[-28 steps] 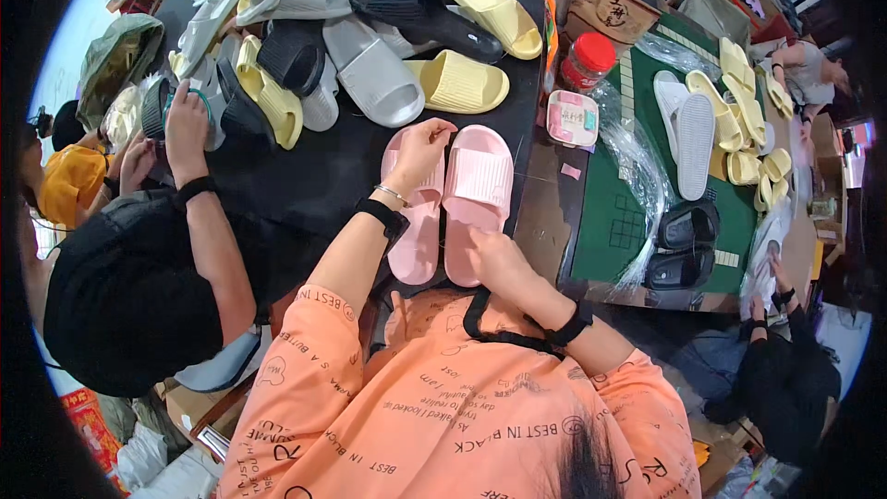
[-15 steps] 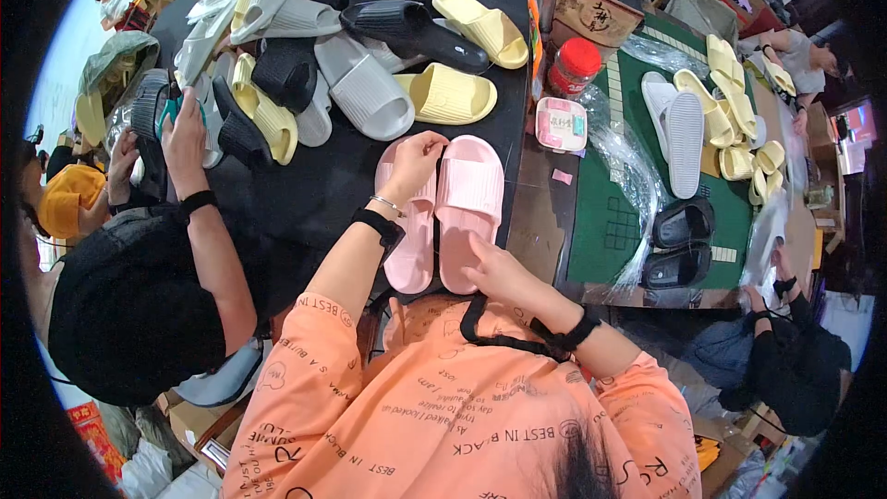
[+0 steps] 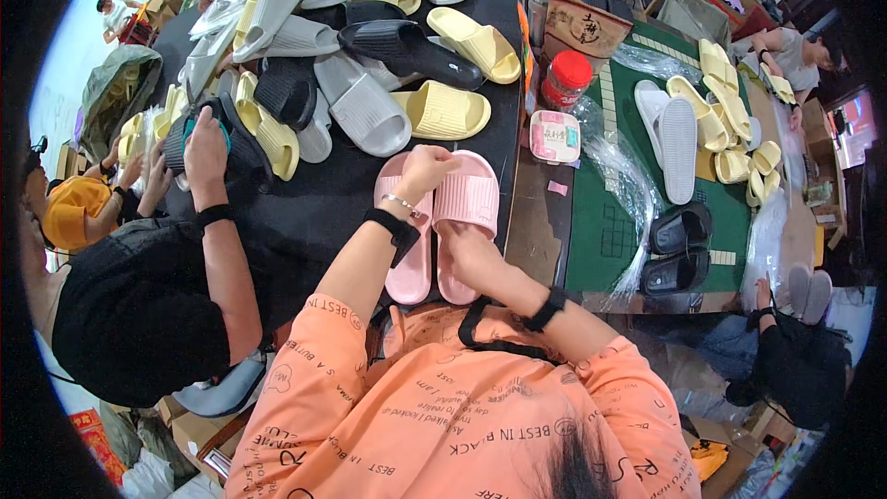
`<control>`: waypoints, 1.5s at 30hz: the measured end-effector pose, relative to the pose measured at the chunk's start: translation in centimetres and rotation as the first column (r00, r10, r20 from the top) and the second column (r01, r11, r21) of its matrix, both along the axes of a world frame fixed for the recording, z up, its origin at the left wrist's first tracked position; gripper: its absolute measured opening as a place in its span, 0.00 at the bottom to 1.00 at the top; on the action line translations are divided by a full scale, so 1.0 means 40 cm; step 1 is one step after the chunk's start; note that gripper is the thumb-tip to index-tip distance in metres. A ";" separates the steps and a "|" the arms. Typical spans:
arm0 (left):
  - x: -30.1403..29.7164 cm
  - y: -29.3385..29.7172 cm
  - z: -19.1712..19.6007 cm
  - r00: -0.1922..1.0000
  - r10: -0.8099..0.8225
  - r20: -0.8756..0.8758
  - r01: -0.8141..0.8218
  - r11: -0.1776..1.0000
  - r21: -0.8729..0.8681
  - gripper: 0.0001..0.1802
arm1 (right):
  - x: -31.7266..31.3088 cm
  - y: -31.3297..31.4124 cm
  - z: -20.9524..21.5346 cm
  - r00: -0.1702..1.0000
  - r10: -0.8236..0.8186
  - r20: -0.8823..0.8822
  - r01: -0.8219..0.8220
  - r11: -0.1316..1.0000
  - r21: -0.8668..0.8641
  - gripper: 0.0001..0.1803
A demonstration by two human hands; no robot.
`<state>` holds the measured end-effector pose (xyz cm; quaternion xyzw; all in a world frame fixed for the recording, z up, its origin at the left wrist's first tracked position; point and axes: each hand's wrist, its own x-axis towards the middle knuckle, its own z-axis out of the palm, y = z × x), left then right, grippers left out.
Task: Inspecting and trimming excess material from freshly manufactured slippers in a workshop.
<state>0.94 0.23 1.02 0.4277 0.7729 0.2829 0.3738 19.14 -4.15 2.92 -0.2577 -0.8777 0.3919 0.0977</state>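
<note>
Two pink slide sandals (image 3: 462,212) lie side by side on the black table (image 3: 323,212) right in front of me. My left hand (image 3: 423,169) rests on their toe ends, fingers curled over the straps. My right hand (image 3: 465,254) grips the heel end of the right pink sandal. Both my wrists wear black bands, and my sleeves are orange.
Grey, black and pale yellow sandals (image 3: 370,111) are heaped further back on the table. A person in black (image 3: 139,305) at my left handles a dark sandal. A red-lidded jar (image 3: 564,79), a small pink box (image 3: 554,136), plastic bags and more sandals on a green mat (image 3: 628,222) lie to the right.
The pink pair and both my hands have stayed in place. The person at my left has shifted a hand slightly on the dark sandal.
</note>
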 end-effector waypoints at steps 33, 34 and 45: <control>0.062 -0.071 -0.011 0.951 0.137 0.276 -0.245 0.880 0.406 0.07 | -0.169 0.180 -0.083 0.695 -0.637 -0.332 0.434 0.741 -0.513 0.09; 0.067 -0.068 -0.009 0.966 0.146 0.212 -0.223 0.887 0.405 0.07 | -0.166 0.186 -0.087 0.694 -0.649 -0.313 0.413 0.714 -0.566 0.08; 0.048 -0.075 -0.020 0.693 0.149 0.705 -0.517 0.784 0.343 0.07 | -0.159 0.173 -0.068 0.812 -0.549 -0.196 0.456 0.808 -0.374 0.12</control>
